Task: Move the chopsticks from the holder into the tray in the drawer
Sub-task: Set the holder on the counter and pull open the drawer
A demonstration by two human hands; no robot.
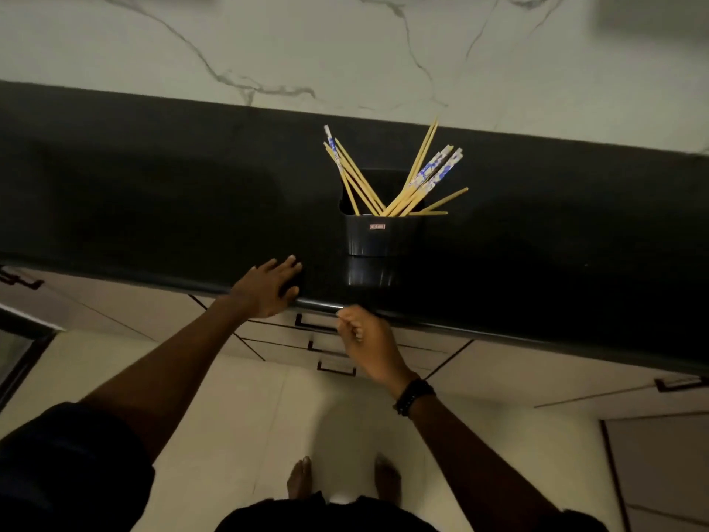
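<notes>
Black countertop (153, 186) spans mid-frame, with the holder (378, 238) of chopsticks (431, 172) at centre. Left hand (268, 288) lies flat on its edge, fingers released, likely bracing. Right hand (368, 339) curls at the drawer handle (312, 325) below; whether it grips is unclear.

Dim, greenish cast. Black countertop (153, 186) swallows detail mid-frame; faint sheen along its front edge. Upper corners blurred, edges bowed; light source possibly overhead.

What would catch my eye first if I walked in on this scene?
The pale and blue-patterned chopsticks fanning out of a dark holder on the black counter stand out first. Below, the left hand rests flat on the counter's edge, while the right hand curls beside a drawer handle.
</notes>
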